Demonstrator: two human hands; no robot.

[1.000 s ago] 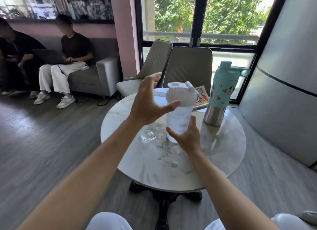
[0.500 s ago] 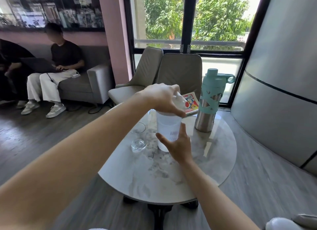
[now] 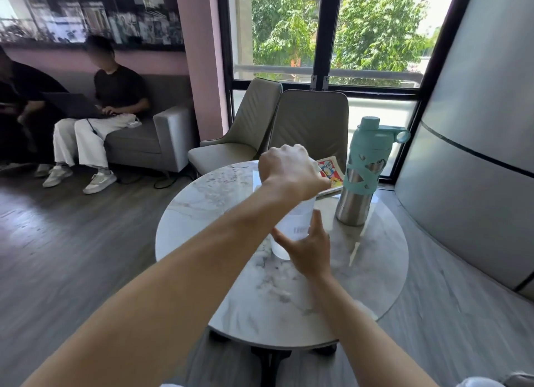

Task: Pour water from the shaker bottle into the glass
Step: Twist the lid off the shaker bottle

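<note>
A translucent white shaker bottle (image 3: 297, 222) stands upright near the middle of the round marble table (image 3: 372, 282). My left hand (image 3: 289, 173) is clamped down over its lid from above, hiding the lid. My right hand (image 3: 310, 249) wraps the lower body of the bottle, thumb and fingers spread around it. The glass is hidden behind my left forearm.
A steel bottle with a teal sleeve and cap (image 3: 364, 178) stands at the table's back right. A colourful booklet (image 3: 332, 175) lies behind the shaker. Two grey chairs (image 3: 312, 123) stand beyond the table. People sit on a sofa (image 3: 161, 138) at the left.
My left hand came down from open above the lid and closed over it. My left forearm now covers the glass. My right hand stays on the bottle's body.
</note>
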